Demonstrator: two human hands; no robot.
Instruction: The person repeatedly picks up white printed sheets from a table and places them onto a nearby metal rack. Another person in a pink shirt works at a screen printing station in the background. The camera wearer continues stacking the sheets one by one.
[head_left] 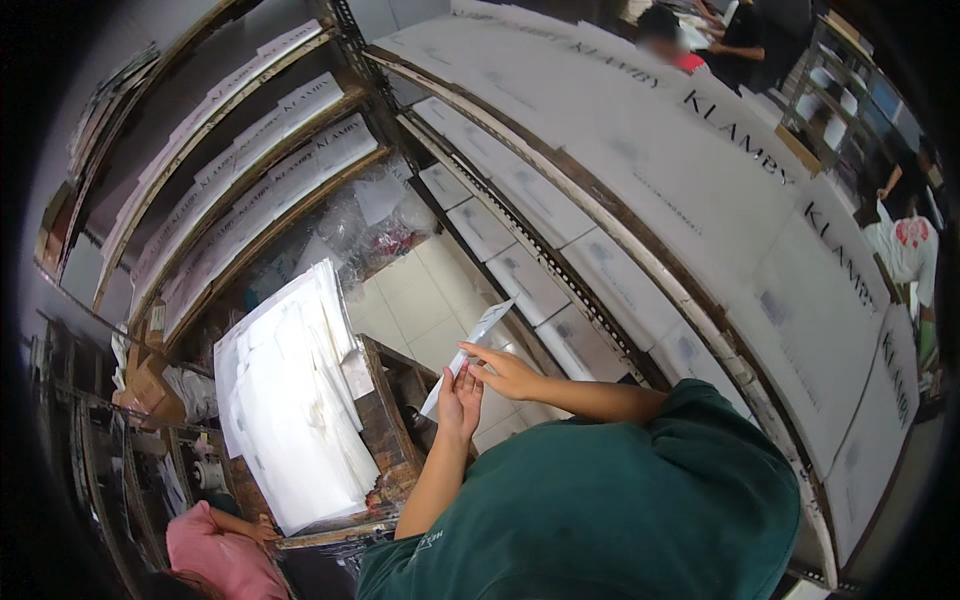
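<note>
A thin white slip of paper (pixel 478 335) stands tilted between my two hands, above the tiled floor. My left hand (pixel 458 402) holds its lower end, fingers pointing up. My right hand (pixel 505 374) pinches the slip from the right, a finger stretched across toward the left hand. Both forearms rise from my dark green shirt (pixel 610 510) at the lower edge. To the left of my hands a stack of white flat packages (pixel 290 400) lies on a dark wooden pallet (pixel 382 400).
Metal shelves hold rows of flat white boxes: one rack (pixel 250 170) at upper left, a long one (pixel 700 190) running to the right. Clear plastic bags (pixel 375 220) lie on the floor between them. A person in a pink top (pixel 215 555) crouches lower left; other people stand far right.
</note>
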